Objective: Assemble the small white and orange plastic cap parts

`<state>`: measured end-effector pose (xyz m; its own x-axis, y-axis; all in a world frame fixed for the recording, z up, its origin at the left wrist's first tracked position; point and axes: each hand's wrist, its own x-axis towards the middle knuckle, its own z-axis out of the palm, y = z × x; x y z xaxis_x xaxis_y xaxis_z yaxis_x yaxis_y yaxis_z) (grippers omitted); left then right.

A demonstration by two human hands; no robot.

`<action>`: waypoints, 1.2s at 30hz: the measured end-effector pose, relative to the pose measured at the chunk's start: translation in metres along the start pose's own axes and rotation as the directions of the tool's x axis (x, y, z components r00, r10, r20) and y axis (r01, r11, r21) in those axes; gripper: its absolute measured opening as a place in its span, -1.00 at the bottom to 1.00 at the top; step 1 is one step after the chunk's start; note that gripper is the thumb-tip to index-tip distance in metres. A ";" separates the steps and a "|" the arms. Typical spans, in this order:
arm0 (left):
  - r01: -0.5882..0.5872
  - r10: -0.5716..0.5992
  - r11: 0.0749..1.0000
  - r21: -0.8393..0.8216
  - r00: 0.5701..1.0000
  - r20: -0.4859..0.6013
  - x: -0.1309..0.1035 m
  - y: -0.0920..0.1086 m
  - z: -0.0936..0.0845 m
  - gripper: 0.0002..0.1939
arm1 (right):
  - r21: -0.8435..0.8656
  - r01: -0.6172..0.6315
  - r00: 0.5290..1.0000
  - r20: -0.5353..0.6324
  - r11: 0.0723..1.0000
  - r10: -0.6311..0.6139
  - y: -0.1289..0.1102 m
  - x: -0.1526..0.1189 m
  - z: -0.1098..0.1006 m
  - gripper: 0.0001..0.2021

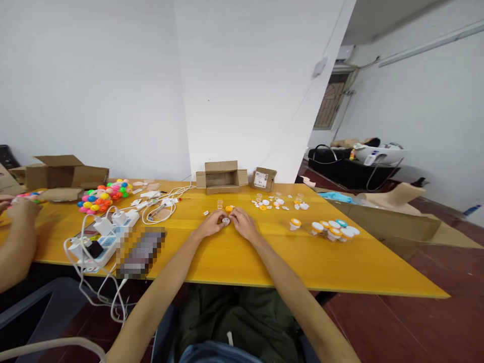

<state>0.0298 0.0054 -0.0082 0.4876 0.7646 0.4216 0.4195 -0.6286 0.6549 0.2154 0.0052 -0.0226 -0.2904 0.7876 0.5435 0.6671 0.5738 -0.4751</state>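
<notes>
A small round white piece [226, 221] is between my two hands on the yellow table [242, 257]. The fingers of my left hand [212, 224] close on its left side. My right hand [242, 222] has its fingertips at the right side of the piece; whether they grip it is too small to tell. Just beyond my hands sit an orange lid [229, 208] and a clear cup [220, 204]. Several lidded jars [335, 232] stand grouped to the right, with one orange-lidded jar [295, 224] apart from them.
Loose lids and small white parts [278, 202] lie at the back right, near an open carton [222, 180] and a smaller box [263, 179]. On the left are a power strip [109, 239], cables, a phone [141, 252], colourful balls [102, 197] and another person's arm [18, 242].
</notes>
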 end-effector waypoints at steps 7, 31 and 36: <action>0.001 0.000 0.999 0.044 1.000 -0.014 -0.001 0.000 0.002 -0.95 | -0.023 -0.028 0.999 -0.039 0.999 0.027 0.005 -0.002 -0.002 -0.86; 0.019 -0.017 0.996 0.087 1.000 -0.025 0.002 0.004 0.001 -0.87 | -0.037 -0.091 0.996 -0.017 0.995 0.090 0.008 -0.002 -0.002 -0.85; 0.014 -0.013 0.997 0.080 1.000 -0.020 0.003 0.002 0.000 -0.87 | -0.011 -0.073 0.997 -0.028 0.997 0.073 0.010 -0.001 -0.001 -0.87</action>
<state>0.0323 0.0059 -0.0060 0.4669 0.7751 0.4258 0.4862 -0.6272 0.6085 0.2233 0.0095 -0.0273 -0.2211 0.8207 0.5268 0.6945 0.5118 -0.5058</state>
